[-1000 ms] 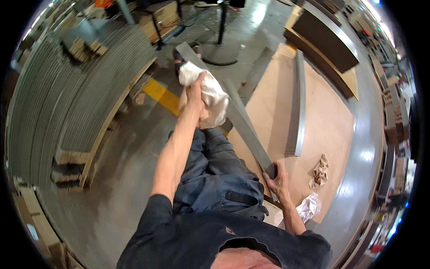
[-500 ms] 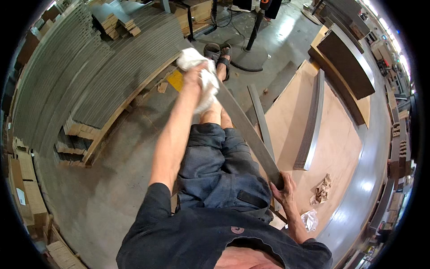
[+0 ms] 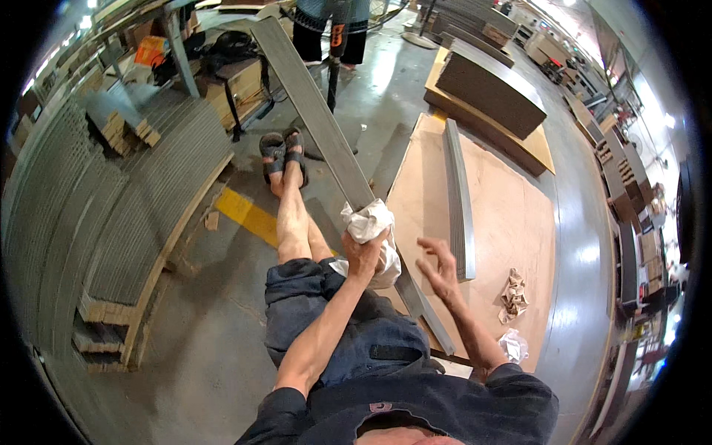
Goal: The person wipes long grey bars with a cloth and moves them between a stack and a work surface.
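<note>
A long grey metal strip (image 3: 319, 119) runs from the top of the view down across my lap. My left hand (image 3: 361, 256) is closed on a crumpled white cloth (image 3: 368, 222) and presses it onto the strip near my knees. Just right of the strip hovers my right hand (image 3: 439, 268), fingers spread, holding nothing. My legs stretch forward on the concrete floor, feet in dark sandals (image 3: 283, 148).
A plywood sheet (image 3: 504, 222) lies to my right with a grey strip (image 3: 458, 193) on it, crumpled paper (image 3: 512, 293) and a white wad (image 3: 513, 345). Stacked grey strips (image 3: 111, 215) on timber fill the left. A person stands at the top (image 3: 334, 30).
My left hand has drawn the cloth back along the strip toward my body. My right hand has let go of the strip's near end and lifted, open. The camera view has tilted up.
</note>
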### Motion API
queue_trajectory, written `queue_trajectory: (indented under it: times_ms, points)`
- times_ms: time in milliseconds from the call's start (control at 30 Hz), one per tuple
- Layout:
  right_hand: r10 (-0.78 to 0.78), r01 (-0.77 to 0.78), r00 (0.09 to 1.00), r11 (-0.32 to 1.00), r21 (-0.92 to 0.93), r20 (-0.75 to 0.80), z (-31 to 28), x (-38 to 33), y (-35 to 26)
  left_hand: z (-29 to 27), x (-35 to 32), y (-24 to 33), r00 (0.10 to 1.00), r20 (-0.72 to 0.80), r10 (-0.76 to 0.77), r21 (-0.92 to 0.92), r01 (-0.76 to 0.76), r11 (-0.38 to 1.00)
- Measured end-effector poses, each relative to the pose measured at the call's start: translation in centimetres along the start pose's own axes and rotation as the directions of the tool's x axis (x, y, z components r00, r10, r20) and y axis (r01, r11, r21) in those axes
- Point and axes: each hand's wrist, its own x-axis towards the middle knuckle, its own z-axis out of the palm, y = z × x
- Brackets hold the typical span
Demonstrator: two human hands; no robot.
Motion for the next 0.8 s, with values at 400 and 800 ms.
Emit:
queue_trajectory:
  times_ms: [400, 800]
  points:
    - [0.062, -0.062, 0.998, 0.998, -0.019, 0.010, 0.0, 9.8, -13.5, 1.8, -5.6, 0.7, 0.966, 0.151, 0.211, 0.141, -0.232, 0.962]
    - [-0.411, 0.404, 0.882, 0.911, -0.079, -0.232, -0.6, 11.9, -20.4, 0.4, -7.2, -5.2, 0.920, 0.334, 0.204, 0.161, -0.269, 0.950]
